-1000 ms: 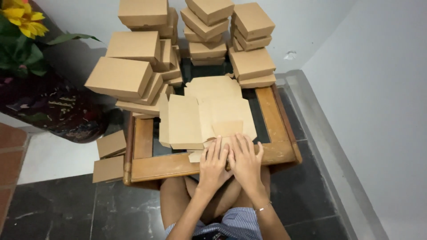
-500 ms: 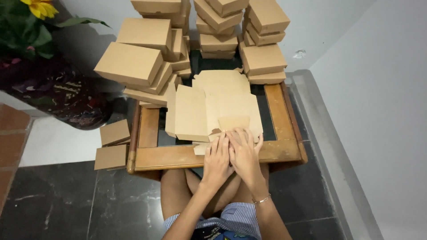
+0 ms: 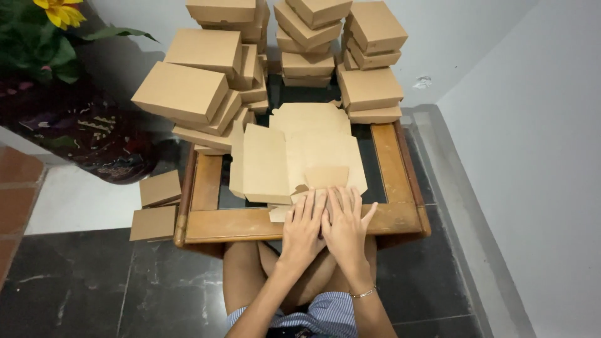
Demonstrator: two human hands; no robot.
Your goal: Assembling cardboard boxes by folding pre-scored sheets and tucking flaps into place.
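Observation:
A flat, unfolded brown cardboard box blank (image 3: 294,156) lies on a small wooden-framed table (image 3: 219,222) with a dark top. My left hand (image 3: 302,228) and my right hand (image 3: 344,226) rest side by side, fingers spread flat, pressing on the near flap of the blank at the table's front edge. More flat blanks (image 3: 310,116) lie under and behind it.
Stacks of folded brown cardboard boxes stand at the back left (image 3: 188,94), back middle (image 3: 307,44) and back right (image 3: 372,62). Two small boxes (image 3: 156,203) sit on the floor left of the table. A dark pot (image 3: 81,138) with a yellow flower stands left; a white wall rises right.
Both hands have stayed pressed on the near flap, shifting only slightly. The view has tilted a little, so the table sits lower in the frame.

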